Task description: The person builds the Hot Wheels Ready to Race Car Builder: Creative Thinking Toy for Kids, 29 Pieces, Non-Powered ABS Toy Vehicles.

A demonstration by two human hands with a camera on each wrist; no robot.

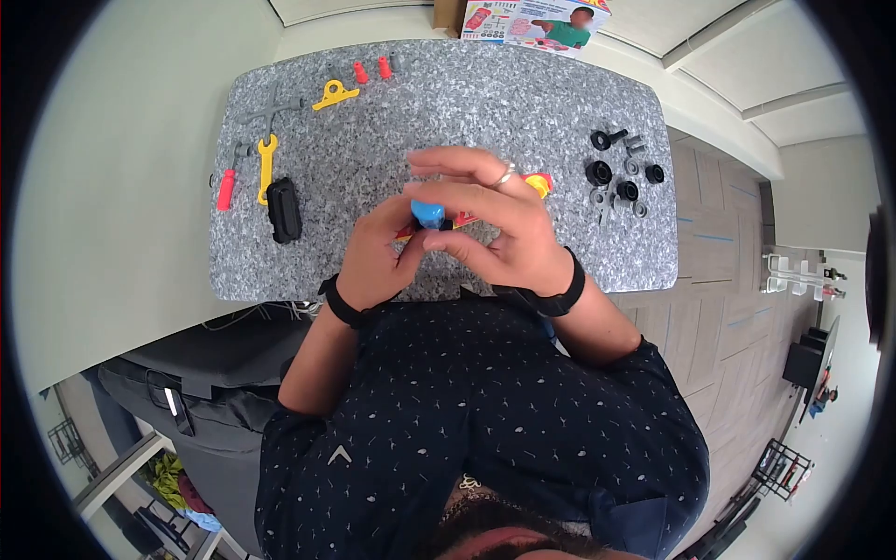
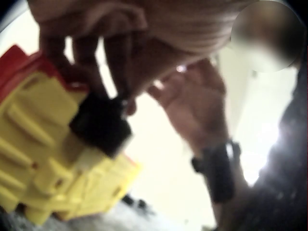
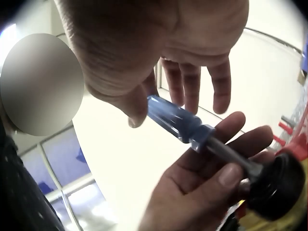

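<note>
My right hand (image 1: 518, 229) pinches blue-handled gray screwdriver (image 3: 175, 120), left hand (image 1: 373, 257) its shaft (image 3: 231, 155), by round black wheel (image 3: 281, 187) at red-and-yellow plastic toy car (image 2: 36, 122). Looks part done: loose black wheels (image 1: 598, 174) left on speckled gray surface (image 1: 467, 103).

Speckled grey table (image 1: 420, 112), yellow wrench (image 1: 266, 173) beside black part (image 1: 284, 211), red-handled tool (image 1: 226, 189), yellow piece (image 1: 336, 99), red pegs (image 1: 361, 73), black wheels (image 1: 598, 173)
</note>
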